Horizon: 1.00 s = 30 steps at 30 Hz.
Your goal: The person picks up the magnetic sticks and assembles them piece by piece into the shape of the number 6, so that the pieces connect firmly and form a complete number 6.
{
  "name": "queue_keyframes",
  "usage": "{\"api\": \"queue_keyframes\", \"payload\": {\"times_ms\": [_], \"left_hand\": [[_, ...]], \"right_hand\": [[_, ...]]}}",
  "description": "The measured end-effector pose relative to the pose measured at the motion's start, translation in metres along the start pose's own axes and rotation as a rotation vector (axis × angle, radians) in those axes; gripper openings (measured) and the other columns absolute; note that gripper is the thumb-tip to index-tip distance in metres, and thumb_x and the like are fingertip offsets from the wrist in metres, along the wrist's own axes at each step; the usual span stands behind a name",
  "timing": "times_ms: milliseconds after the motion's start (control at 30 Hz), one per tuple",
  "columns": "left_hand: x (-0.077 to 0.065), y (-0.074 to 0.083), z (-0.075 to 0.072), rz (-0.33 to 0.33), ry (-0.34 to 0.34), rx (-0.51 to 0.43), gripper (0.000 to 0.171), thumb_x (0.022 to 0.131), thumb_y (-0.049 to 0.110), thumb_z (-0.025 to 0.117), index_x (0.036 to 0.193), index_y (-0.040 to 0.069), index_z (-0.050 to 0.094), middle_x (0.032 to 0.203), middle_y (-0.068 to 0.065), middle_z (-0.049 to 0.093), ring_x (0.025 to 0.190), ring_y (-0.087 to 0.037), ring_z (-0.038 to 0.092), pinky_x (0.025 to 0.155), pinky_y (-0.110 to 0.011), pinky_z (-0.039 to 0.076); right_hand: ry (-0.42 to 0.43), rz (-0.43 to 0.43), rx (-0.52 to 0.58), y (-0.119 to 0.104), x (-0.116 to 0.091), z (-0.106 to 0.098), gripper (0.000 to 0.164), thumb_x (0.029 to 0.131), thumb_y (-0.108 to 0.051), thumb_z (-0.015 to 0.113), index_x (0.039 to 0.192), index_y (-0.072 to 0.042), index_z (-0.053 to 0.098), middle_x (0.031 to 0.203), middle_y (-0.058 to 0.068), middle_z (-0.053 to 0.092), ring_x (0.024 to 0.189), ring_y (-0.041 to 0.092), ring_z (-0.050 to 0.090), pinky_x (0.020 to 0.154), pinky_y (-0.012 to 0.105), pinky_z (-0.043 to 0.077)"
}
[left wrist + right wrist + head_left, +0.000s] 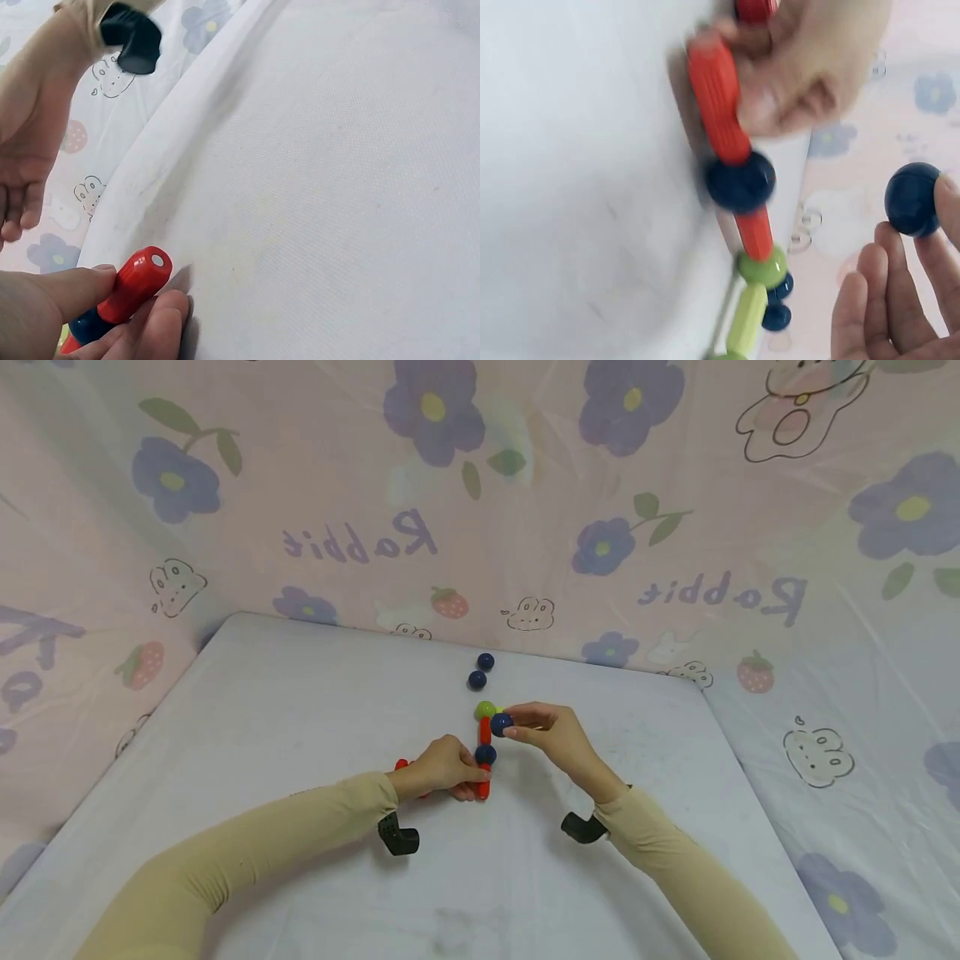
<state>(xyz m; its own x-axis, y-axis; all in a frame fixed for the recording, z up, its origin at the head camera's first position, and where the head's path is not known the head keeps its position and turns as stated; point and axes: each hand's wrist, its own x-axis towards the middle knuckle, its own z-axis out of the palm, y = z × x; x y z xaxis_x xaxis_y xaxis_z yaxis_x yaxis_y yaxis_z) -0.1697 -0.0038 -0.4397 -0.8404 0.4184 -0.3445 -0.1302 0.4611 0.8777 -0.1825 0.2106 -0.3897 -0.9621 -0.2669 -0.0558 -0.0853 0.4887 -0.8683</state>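
Observation:
My left hand (448,767) pinches the near red rod (135,285) of a joined chain between thumb and fingers. A pale metallic disc shows on that rod's free end in the left wrist view. Beyond it the chain runs through a dark blue ball (741,182), a second red rod (485,730) and a green ball (485,710). From there a light green rod (746,319) angles off, partly behind my right hand in the head view. My right hand (558,733) holds a loose dark blue ball (913,199) by its fingertips, beside the chain.
Two more dark blue balls (477,680) lie farther back on the white table (315,693). Another red piece (402,764) pokes out left of my left hand, mostly hidden by it. A patterned curtain (495,527) rises behind the table. Dark wrist mounts (399,837) hang below both forearms.

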Motion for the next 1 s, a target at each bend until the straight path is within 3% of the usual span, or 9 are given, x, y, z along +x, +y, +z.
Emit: {"api": "queue_keyframes", "payload": {"times_ms": [300,600,1000], "left_hand": [[0.003,-0.001,0.003,0.006,0.021,0.003,0.018,0.088,0.018,0.075,0.085,0.0,0.076,0.07,-0.012,0.075,0.055,-0.014,0.071,0.055,-0.024,0.057],[0.001,0.0,0.002,-0.003,0.009,-0.005,0.019,0.088,0.019,0.075,0.083,0.001,0.075,0.068,-0.013,0.074,0.05,-0.009,0.067,0.055,-0.024,0.057],[0.002,-0.001,0.002,-0.017,0.024,-0.006,0.018,0.088,0.019,0.075,0.082,0.002,0.075,0.07,-0.013,0.074,0.053,-0.009,0.068,0.054,-0.021,0.056]], "right_hand": [[-0.095,0.014,0.036,0.015,-0.046,0.024,0.034,0.084,-0.026,0.079,0.115,-0.014,0.074,0.108,0.008,0.076,0.091,0.013,0.069,0.078,0.026,0.057],[-0.156,-0.015,-0.025,0.031,-0.068,0.052,0.031,0.082,-0.026,0.08,0.11,-0.013,0.075,0.097,0.008,0.077,0.085,0.005,0.067,0.076,0.022,0.053],[-0.065,0.025,-0.093,0.036,-0.073,0.068,0.028,0.076,-0.021,0.085,0.101,-0.01,0.076,0.088,0.008,0.076,0.077,0.012,0.07,0.064,0.019,0.054]]}}
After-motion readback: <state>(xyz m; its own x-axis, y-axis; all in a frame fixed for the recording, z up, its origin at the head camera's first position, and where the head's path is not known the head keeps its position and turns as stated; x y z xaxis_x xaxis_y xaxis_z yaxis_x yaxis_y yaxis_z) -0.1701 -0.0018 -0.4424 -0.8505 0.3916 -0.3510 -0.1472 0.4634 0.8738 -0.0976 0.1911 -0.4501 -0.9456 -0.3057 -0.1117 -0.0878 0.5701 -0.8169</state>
